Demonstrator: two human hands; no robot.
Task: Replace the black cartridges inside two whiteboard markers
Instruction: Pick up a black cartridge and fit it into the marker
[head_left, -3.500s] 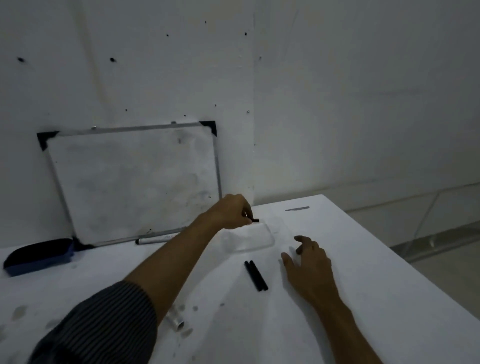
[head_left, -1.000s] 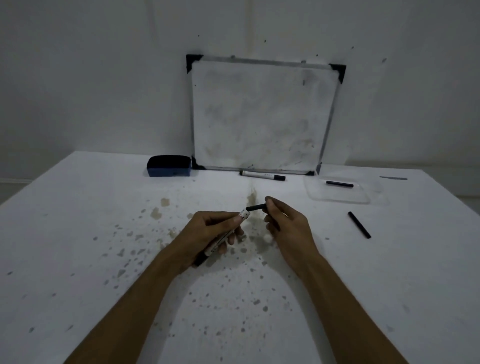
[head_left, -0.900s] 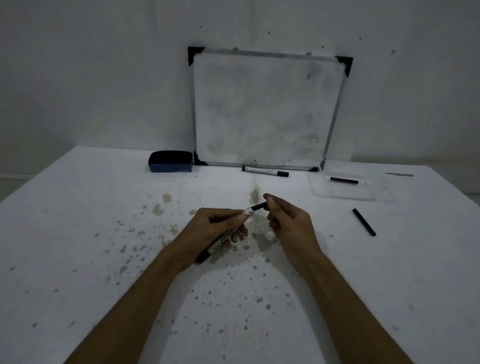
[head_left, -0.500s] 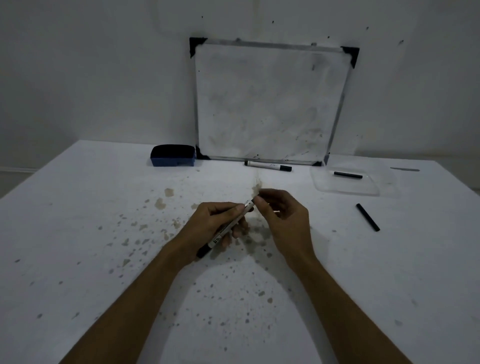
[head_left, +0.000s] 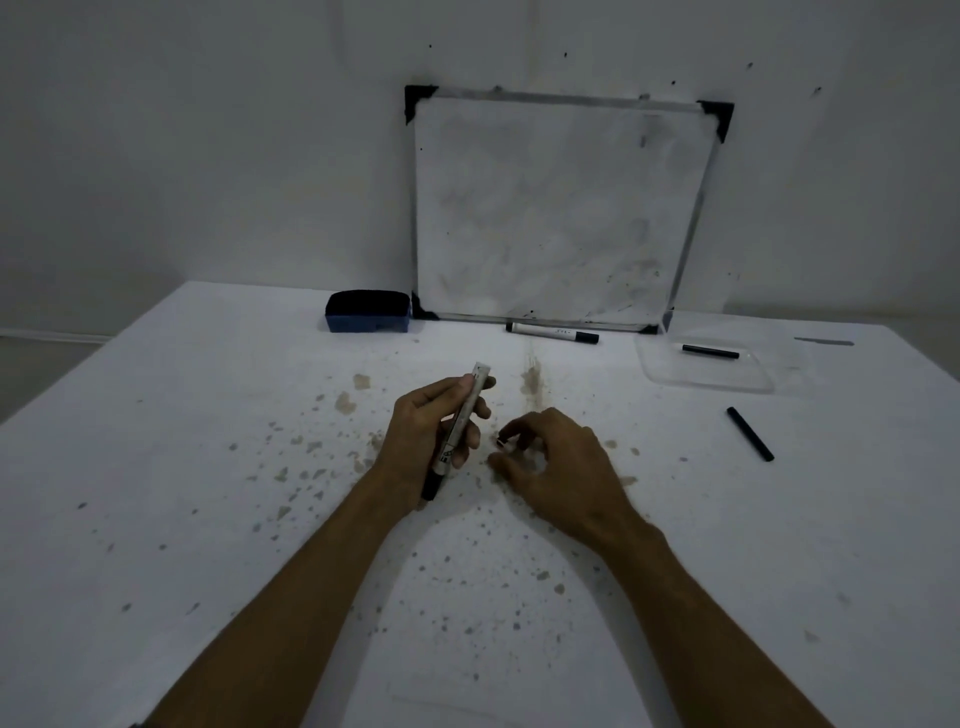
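Note:
My left hand (head_left: 434, 434) grips a white whiteboard marker (head_left: 462, 421) tilted upright, its open end up and its black cap end down by my wrist. No cartridge sticks out of it. My right hand (head_left: 563, 470) rests low on the table just right of the marker, index finger and thumb curled onto a small dark end plug (head_left: 500, 442). A second marker (head_left: 551, 332) lies at the foot of the whiteboard. One black cartridge (head_left: 710, 352) lies in a clear tray (head_left: 670, 371), and another cartridge (head_left: 749, 434) lies loose on the table to the right.
A framed whiteboard (head_left: 556, 208) leans on the wall at the back. A blue eraser (head_left: 368, 310) sits to its left. The white table (head_left: 208, 519) is speckled with brown stains around my hands.
The black cartridge my right hand was feeding into the marker's open end has gone fully inside. My right hand has dropped to the table onto the small plug. The marker now stands steeper.

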